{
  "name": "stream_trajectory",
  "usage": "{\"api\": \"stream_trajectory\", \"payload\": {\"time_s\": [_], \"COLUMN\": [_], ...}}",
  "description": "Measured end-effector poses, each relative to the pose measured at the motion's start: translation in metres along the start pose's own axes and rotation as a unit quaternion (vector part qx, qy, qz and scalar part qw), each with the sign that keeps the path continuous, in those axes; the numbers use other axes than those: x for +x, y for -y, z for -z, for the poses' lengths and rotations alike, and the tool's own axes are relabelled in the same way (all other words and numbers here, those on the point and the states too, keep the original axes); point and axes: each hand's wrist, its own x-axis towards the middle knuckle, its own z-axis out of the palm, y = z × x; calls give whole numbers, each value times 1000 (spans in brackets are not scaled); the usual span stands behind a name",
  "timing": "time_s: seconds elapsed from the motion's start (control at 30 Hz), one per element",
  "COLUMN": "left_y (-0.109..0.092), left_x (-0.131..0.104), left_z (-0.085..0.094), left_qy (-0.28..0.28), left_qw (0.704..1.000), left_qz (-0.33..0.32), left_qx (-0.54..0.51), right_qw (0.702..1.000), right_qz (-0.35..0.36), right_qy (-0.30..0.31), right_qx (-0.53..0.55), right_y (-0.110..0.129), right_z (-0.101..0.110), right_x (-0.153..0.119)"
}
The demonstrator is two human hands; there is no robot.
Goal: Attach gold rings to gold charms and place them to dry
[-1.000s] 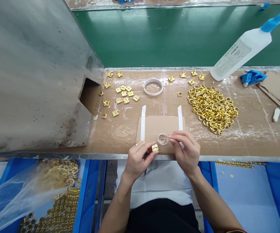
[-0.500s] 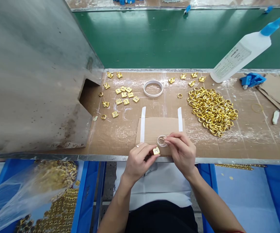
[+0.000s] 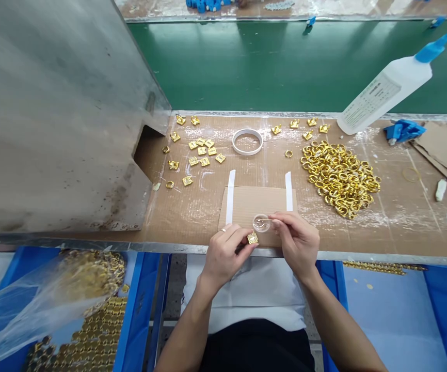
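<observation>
Near the front edge of the bench, my left hand (image 3: 226,254) pinches a square gold-coloured ring (image 3: 252,237) between thumb and fingertips, its patterned face up. My right hand (image 3: 298,238) is closed on a thin stick (image 3: 267,220), whose tip reaches into a small clear round dish (image 3: 260,228). The dish rests on a cardboard pad (image 3: 258,199) held by two white tape strips (image 3: 230,196). What the dish contains is too small to make out.
Several square gold pieces (image 3: 202,151) lie left, beside a metal housing (image 3: 61,119). A white tape roll (image 3: 247,142) sits behind the pad. On the right are a heap of gold rings (image 3: 339,175), a leaning bottle (image 3: 388,93) and blue clips (image 3: 403,130). Blue trays (image 3: 134,310) stand below the bench.
The stick's tip has shifted within the dish, and my right hand has drawn slightly right. My left hand still holds the square ring. The whole view has shifted a little.
</observation>
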Motion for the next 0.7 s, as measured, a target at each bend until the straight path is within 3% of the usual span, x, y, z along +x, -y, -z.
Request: {"api": "stream_trajectory", "payload": {"time_s": [0.33, 0.47, 0.7], "left_y": [-1, 0, 0], "left_x": [0, 0, 0], "left_z": [-1, -2, -2], "left_qy": [4, 3, 5], "left_qw": [1000, 1000, 1000], "left_qz": [9, 6, 2], "left_qx": [18, 16, 24], "right_qw": [991, 988, 995], "right_qz": [-101, -86, -25], "right_qy": [-44, -72, -18], "right_qx": [79, 109, 97], "right_y": [0, 6, 8], "right_z": [0, 0, -3], "right_x": [-6, -18, -38]}}
